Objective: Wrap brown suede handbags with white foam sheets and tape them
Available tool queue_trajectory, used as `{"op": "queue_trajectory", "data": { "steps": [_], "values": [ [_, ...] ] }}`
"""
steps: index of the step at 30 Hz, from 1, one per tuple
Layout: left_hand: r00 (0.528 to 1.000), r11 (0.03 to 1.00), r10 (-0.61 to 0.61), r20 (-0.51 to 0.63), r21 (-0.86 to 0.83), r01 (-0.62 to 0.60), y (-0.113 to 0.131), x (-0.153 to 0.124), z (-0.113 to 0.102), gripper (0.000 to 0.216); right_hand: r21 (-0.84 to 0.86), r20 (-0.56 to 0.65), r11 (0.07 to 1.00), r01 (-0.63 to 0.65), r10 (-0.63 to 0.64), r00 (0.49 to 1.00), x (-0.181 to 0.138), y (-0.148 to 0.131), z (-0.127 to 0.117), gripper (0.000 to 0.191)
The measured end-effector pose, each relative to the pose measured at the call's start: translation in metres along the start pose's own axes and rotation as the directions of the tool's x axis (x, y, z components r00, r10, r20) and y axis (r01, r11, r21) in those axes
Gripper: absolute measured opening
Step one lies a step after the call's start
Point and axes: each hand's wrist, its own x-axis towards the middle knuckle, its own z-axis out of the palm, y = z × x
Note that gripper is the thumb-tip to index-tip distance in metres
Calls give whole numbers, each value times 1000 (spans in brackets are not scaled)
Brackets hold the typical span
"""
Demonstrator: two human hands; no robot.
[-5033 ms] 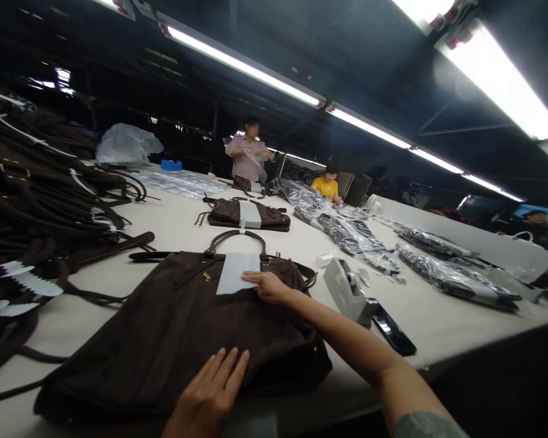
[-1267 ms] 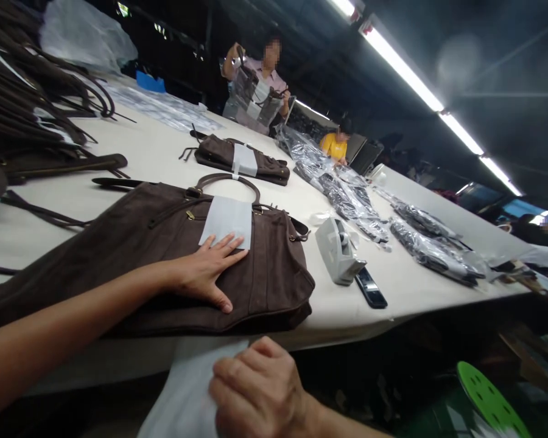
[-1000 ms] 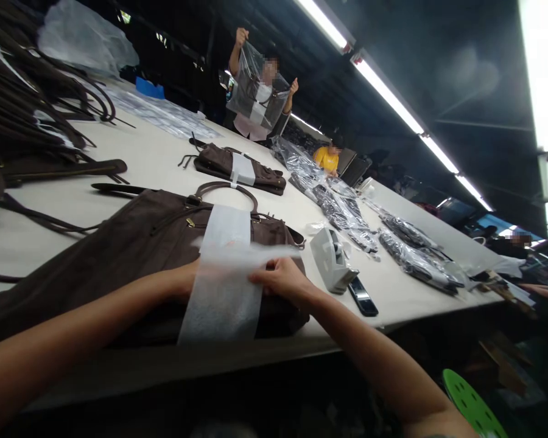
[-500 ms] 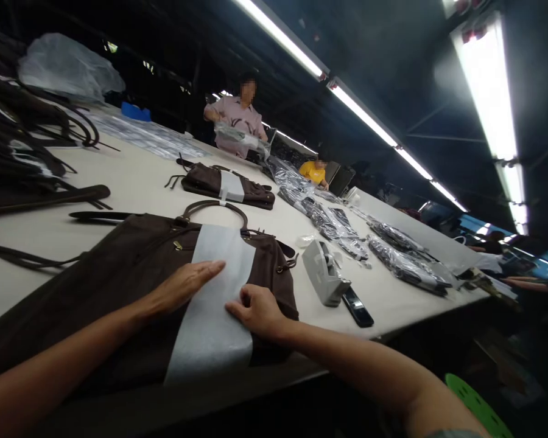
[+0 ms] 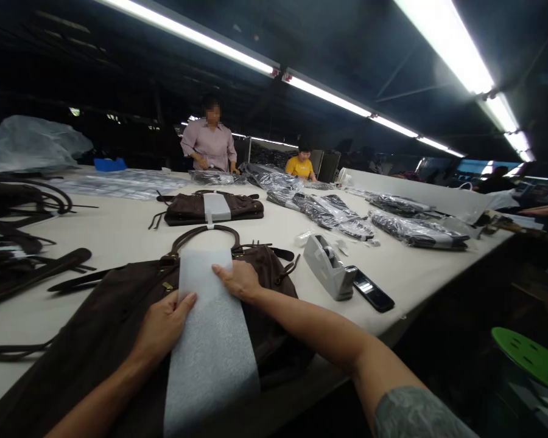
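A dark brown suede handbag (image 5: pixel 100 328) lies flat on the white table in front of me. A long white foam strip (image 5: pixel 210 340) runs lengthwise over its middle, from the handle end to the near edge. My left hand (image 5: pixel 162 325) lies flat on the strip's left edge, fingers stretched out. My right hand (image 5: pixel 237 280) presses the strip's upper right part down near the bag's handle (image 5: pixel 205 232), fingers spread.
A grey tape dispenser (image 5: pixel 326 275) and a black phone (image 5: pixel 372 291) sit to the right of the bag. A second wrapped brown bag (image 5: pixel 214 208) lies further back. Bagged items in clear plastic (image 5: pixel 329 213) line the right side. Brown straps (image 5: pixel 22 243) pile at left. Two people work at the far end.
The white strip, first pulled from below the table edge, now lies flat along the bag. My right hand has slid up toward the handle, and my left hand has moved onto the strip's left edge.
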Motion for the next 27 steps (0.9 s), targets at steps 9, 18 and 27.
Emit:
{"op": "queue_trajectory", "data": {
  "steps": [9,18,27],
  "values": [
    [983,980,-180,25,-81,181,4,-2,-1,52,649,429,671,-359,68,901,5,32,-12,37],
    [958,956,-287,8,61,286,11,6,-9,58,562,548,768,-307,-68,834,-16,45,-11,26],
    [961,934,-230,155,313,173,8,38,-4,65,289,387,957,-15,-102,916,-31,45,-23,21]
  ]
}}
